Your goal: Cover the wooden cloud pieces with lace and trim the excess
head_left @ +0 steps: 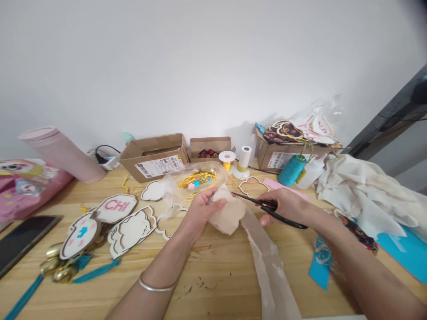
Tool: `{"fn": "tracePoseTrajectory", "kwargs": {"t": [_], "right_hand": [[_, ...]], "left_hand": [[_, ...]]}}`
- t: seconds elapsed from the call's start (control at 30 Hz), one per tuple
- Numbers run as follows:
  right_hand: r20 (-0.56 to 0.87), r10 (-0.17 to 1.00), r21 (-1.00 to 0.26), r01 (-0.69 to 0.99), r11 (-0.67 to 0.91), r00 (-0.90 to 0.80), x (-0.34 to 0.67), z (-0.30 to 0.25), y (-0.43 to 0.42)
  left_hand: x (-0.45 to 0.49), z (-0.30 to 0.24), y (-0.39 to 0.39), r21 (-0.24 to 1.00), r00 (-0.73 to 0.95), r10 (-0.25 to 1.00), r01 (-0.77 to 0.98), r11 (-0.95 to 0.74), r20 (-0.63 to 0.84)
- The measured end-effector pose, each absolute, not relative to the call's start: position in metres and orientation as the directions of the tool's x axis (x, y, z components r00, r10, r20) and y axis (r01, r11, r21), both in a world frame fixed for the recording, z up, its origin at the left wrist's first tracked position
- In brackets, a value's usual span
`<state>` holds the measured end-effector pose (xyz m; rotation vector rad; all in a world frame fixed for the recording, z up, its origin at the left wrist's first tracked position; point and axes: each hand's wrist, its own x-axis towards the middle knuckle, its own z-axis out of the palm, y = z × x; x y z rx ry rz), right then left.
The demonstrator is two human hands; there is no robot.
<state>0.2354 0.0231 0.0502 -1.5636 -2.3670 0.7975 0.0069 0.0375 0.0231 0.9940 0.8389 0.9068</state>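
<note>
Pinched between the fingers of my left hand (208,206) is a cream fabric piece (230,215) with a curved, scalloped outline. My right hand (278,206) grips black-handled scissors (282,218), whose blades point left to the upper edge of that fabric. Whether the blade tips are in the cloth, I cannot tell. A long pale strip of sheer fabric (267,262) with faint leaf motifs hangs from the cut area toward the table's front edge. Just behind my hands lie a cloud-shaped wooden outline (251,186) and a plastic bag of yellow cords (196,179).
Cardboard boxes (153,155) line the wall, with thread spools and a teal thread cone (292,170) beside them. Left are white plaques (115,209), brass bells (65,272), a phone (25,242) and a pink tumbler (63,153). Crumpled cream cloth (363,186) and blue sheets (405,253) lie right.
</note>
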Motion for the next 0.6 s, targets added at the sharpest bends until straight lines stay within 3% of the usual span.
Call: {"fn": "tracePoseTrajectory", "kwargs": {"t": [0.27, 0.43, 0.6], "right_hand": [[-0.04, 0.913, -0.688, 0.674, 0.27, -0.407, 0.243, 0.044, 0.024], [0.076, 0.958, -0.921, 0.349, 0.173, -0.276, 0.23, 0.055, 0.028], [0.161, 0.912, -0.967, 0.123, 0.222, -0.378, 0.219, 0.04, 0.029]], "left_hand": [[0.006, 0.021, 0.039, 0.933, 0.306, 0.931, -0.232, 0.276, -0.199], [0.005, 0.021, 0.043, 0.911, 0.246, 0.933, -0.255, 0.324, -0.263], [0.006, 0.023, 0.043, 0.909, 0.194, 0.941, -0.262, 0.323, -0.278]]}}
